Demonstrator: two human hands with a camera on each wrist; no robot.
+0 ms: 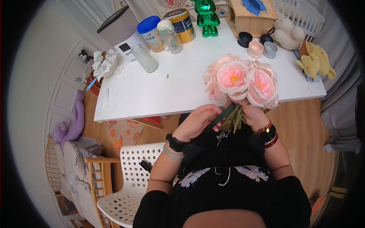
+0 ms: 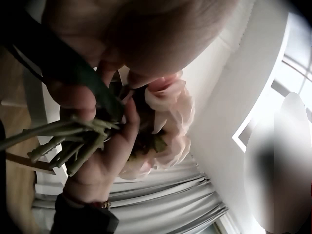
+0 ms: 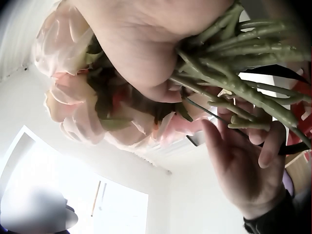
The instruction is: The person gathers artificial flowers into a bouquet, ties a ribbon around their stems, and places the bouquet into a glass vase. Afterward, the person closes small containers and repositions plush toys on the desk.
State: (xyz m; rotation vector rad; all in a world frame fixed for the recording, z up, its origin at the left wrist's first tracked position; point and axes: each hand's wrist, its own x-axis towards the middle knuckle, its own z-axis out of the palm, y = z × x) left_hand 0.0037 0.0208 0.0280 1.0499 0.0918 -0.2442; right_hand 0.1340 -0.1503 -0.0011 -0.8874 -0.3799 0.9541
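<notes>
A bunch of pale pink artificial-looking roses (image 1: 234, 79) is held over the table's front edge, blooms toward the table and green stems (image 1: 236, 121) toward the person. The right hand (image 1: 255, 116) grips the stems just under the blooms. In the right wrist view, the cut stem ends fan out past the right hand (image 3: 146, 44). A dark green ribbon (image 1: 223, 115) runs against the stems, and the left hand (image 1: 198, 121) holds it between its curled fingers. The left wrist view has the ribbon (image 2: 92, 85) crossing close over the stems (image 2: 78, 139); part of it is hidden by the hands.
On the white table (image 1: 178, 89) stand a clear glass vase (image 1: 145, 59), cans, a bottle (image 1: 170, 37) and a shiny green figure (image 1: 207, 19). Small round containers (image 1: 255, 49) and plush toys (image 1: 317, 60) sit at the right. A white chair (image 1: 131, 182) is at the person's left.
</notes>
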